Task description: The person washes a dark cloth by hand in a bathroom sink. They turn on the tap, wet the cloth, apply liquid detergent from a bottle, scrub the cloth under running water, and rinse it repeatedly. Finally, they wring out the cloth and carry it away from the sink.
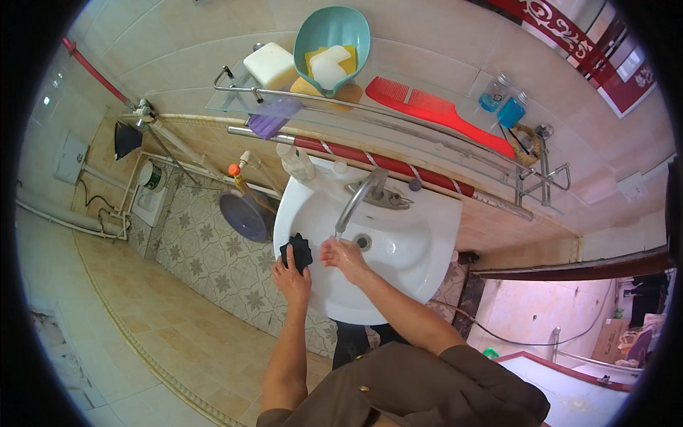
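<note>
A white washbasin (389, 267) is mounted before me, with a chrome tap (358, 200) curving over its bowl. At the basin's left rim, my left hand (293, 280) grips a crumpled black cloth (300, 252), the index finger lying across its top. My right hand (344, 259) is under the spout, palm up with fingers apart and nothing in it. A short stream of water seems to meet that hand. The drain hole (363, 242) shows just right of it. Both hands look wet.
Above the basin, a glass shelf (427, 133) holds a red comb (437, 115), a teal soap dish (333, 26), a white block (271, 65) and small blue bottles (512, 109). A purple cloth (273, 116) hangs there. A clear bottle (295, 163) stands on the basin's back-left corner. A grey bucket (244, 216) is on the floor.
</note>
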### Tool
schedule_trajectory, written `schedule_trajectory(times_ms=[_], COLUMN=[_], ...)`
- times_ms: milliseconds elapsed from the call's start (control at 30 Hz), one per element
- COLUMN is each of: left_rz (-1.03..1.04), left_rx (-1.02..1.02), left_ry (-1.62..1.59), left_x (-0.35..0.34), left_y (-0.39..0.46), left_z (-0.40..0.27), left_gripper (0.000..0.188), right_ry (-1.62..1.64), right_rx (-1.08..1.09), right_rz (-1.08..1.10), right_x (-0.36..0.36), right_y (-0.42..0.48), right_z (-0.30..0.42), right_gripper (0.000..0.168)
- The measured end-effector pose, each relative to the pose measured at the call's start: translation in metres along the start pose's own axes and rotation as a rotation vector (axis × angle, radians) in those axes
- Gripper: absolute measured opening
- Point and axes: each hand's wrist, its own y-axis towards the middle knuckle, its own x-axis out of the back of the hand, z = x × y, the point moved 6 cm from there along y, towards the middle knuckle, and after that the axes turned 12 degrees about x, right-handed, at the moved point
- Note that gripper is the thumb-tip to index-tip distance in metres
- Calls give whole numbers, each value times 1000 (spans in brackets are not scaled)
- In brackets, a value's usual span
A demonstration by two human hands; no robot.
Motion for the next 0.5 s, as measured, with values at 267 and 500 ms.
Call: schedule_trajectory(times_ms=[267, 500], left_rz=[-48, -78], left_rx=[-60, -107], left_ry=[-38, -87], left_x=[-9, -13], left_y=[-6, -7], left_z=[1, 1], left_gripper=[74, 75], right_ry=[804, -848], right_rx=[21, 777], right_rz=[-54, -425], right_x=[-31, 66], right_y=[26, 33], right_z=[18, 135], right_gripper=[23, 26])
